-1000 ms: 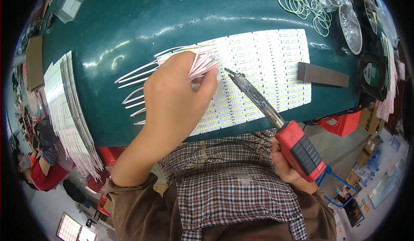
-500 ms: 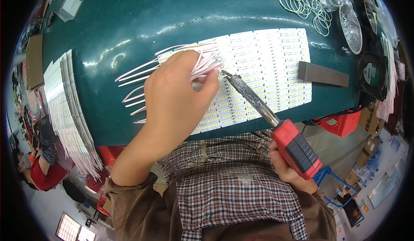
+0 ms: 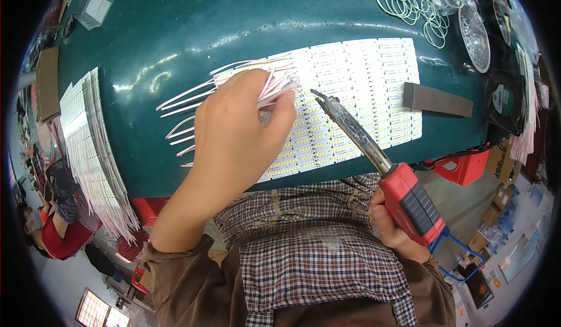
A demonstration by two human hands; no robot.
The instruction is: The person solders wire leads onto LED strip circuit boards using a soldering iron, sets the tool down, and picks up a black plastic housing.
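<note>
My left hand (image 3: pixel 234 122) is closed on a bundle of red and white wires (image 3: pixel 274 88), whose ends stick out past the thumb and fingers. Beneath it lies a panel of white LED strips (image 3: pixel 362 93) with yellow chips in rows. Several wires fan out from the panel's left side, partly covered by the hand. My right hand (image 3: pixel 388 225) grips a soldering iron (image 3: pixel 409 201) with a red and black handle. The iron's forked, darkened tip hangs just right of the wire ends, apart from them.
A dark grey block (image 3: pixel 438 100) rests on the panel's right edge. A stack of wired LED strips (image 3: pixel 87 134) lies at the left. Coiled wire (image 3: pixel 409 2), a bowl (image 3: pixel 474 37) and a black fan (image 3: pixel 506 103) stand at the right. Another person (image 3: pixel 61 233) is at far left.
The soldering iron has drawn back to the right, its tip leaving the wire ends. My left hand has barely shifted and still holds the wires.
</note>
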